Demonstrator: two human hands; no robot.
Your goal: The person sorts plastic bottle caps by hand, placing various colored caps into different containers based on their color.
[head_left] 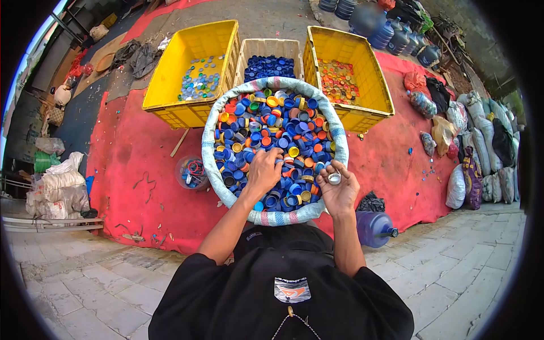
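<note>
A wide, round sack [209, 133] with a rolled pale, striped rim stands in front of me, full of loose bottle caps [266, 124]. Most caps are blue, mixed with orange, yellow and a few green ones. My left hand [265, 171] reaches over the rim into the middle of the pile, its fingers bent among the caps; what they grip is hidden. At the right side of the rim my right hand [340, 190] is turned palm up. A white bottle cap [334, 178] lies in its curled fingers, and a blue cap [319, 168] shows beside the fingertips.
Behind the sack stand a yellow crate [156, 93] with clear, blue and green caps, a whitish crate [243, 59] of blue caps, and another yellow crate [379, 90] of orange and yellow caps. A water jug [371, 229] lies right of my legs; a small tub [192, 173] stands left.
</note>
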